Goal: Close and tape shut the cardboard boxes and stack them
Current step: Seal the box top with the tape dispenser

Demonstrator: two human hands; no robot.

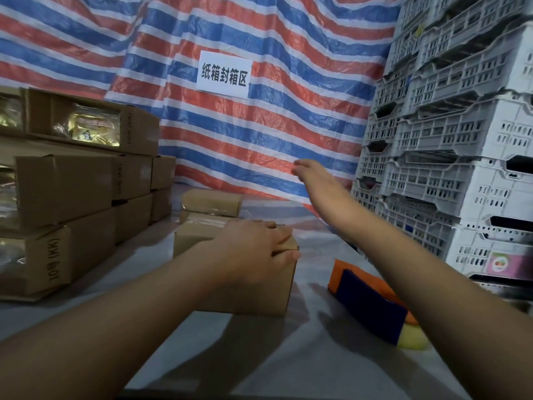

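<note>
Left of frame: stack of cardboard boxes, some w/ gold packets showing thru open sides. Centre: left hand lies on top of a closed box on the pale surface, fingers draped flat over its far right corner, thumb down the side. Two more small boxes stacked just behind it. Centre right: orange-blue tape tool lying on the surface. Right hand raised mid-air before the striped tarp, blurred, fingers extended, holding nothing. Far right: grey crates stacked.
</note>
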